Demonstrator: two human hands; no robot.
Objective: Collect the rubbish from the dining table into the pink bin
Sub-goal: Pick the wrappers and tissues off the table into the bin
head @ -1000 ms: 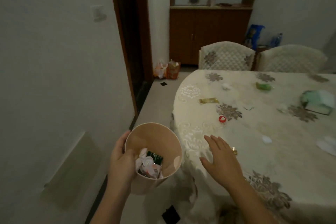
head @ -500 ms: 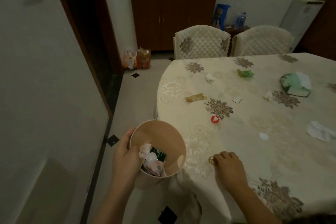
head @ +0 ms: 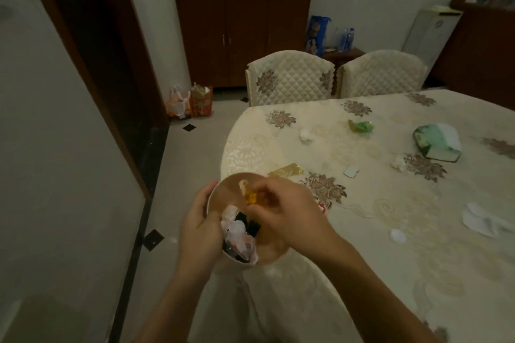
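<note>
Left hand [head: 199,220] is gripping the rim of the pink bin [head: 223,198], holding it beside the edge of the worktop [head: 362,273]. The right hand [head: 287,213], which half a second ago was closing on a small gold wrapper [head: 250,196] on the cloth, is now pinching it directly above the bin's mouth. One more piece looks about to join the rubbish inside. Beyond the right hand, a long gold wrapper [head: 285,172], a green wrapper [head: 361,126] and white paper scraps [head: 479,220] are still lying uncollected.
</note>
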